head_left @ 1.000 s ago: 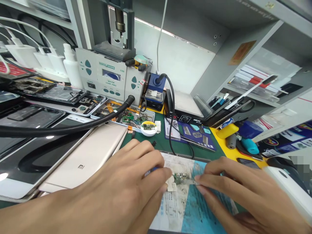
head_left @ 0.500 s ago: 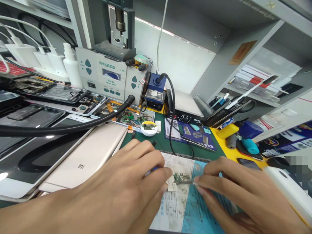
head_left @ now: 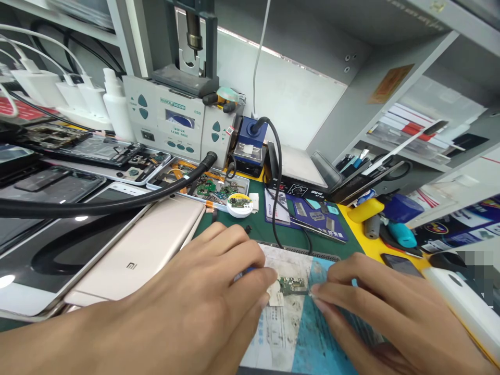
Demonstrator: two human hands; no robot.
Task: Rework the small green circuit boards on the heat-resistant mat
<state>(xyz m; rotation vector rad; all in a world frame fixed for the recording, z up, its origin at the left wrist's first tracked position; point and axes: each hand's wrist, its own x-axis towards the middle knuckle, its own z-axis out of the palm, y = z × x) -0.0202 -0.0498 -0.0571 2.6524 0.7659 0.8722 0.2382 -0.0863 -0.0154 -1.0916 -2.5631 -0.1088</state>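
A small green circuit board (head_left: 291,285) lies on a worn white and blue work mat (head_left: 300,333). My left hand (head_left: 199,302) pinches the board's left end, with a blue-handled tool partly hidden under its fingers. My right hand (head_left: 375,307) comes in from the right, its fingertips pinched on a thin metal tool whose tip touches the board's right end.
A gold phone back (head_left: 140,260) lies left of the mat under a thick black hose (head_left: 117,205). Behind stand a grey rework station (head_left: 172,122), a parts tray (head_left: 203,185), a round tin (head_left: 239,204), a blue iron stand (head_left: 250,146) and tools on a yellow mat (head_left: 375,216).
Both hands stay on the board; my right fingertips have shifted only slightly. The view has drifted a little.
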